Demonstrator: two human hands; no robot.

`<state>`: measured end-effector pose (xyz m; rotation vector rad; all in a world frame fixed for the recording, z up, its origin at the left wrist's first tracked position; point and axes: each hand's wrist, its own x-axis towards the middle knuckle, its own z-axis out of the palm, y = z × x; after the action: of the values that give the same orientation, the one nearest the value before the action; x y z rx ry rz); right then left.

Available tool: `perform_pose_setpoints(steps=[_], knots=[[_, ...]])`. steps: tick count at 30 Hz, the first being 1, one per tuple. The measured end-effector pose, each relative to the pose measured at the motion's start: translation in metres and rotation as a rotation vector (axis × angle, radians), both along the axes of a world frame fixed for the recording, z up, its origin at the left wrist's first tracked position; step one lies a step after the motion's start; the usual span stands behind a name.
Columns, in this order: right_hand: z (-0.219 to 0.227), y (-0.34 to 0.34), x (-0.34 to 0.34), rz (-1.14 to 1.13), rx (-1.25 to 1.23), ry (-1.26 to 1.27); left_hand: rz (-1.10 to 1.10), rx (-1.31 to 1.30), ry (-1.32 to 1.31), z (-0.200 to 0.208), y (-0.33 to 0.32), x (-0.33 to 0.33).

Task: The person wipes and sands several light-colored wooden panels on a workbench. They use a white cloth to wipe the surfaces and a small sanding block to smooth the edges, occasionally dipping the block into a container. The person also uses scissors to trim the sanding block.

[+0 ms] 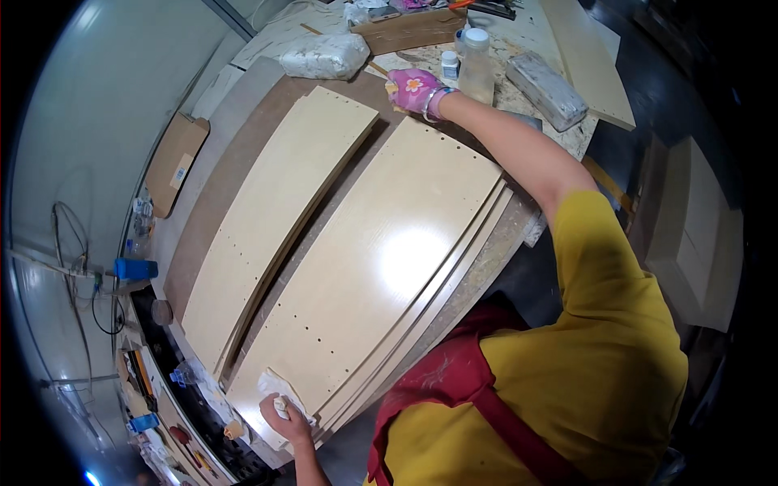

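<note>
Two stacks of pale, drilled wooden boards lie side by side on the worktable. At the near end of the right stack's top board (365, 251), my bare left hand (288, 423) is closed on a crumpled white cloth (279, 387), part of which lies on the board. My right arm reaches to the far end of the same stack. There my right hand (415, 91), in a pink flowered glove, is closed around a small yellowish piece (392, 87), mostly hidden by the fingers. The left stack's top board (275, 211) is touched by neither hand.
Beyond the boards stand a white-capped clear jar (476, 69), a small white bottle (449, 65), a wrapped white bundle (326, 57) and a grey block (547, 91). A cardboard piece (176, 166) lies at the left edge. Tools and a blue box (135, 269) are lower left.
</note>
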<state>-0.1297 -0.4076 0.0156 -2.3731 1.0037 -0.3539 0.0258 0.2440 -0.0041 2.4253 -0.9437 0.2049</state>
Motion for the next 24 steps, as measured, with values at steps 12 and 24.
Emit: perform_pose_setpoints(steps=[12,24], knots=[[0.014,0.126,-0.016,0.169,0.878,-0.851,-0.181,-0.129,0.142,0.023,-0.139,-0.016],[-0.05,0.203,-0.037,-0.058,0.898,-0.967,0.016,0.005,-0.178,-0.031,-0.098,0.111]])
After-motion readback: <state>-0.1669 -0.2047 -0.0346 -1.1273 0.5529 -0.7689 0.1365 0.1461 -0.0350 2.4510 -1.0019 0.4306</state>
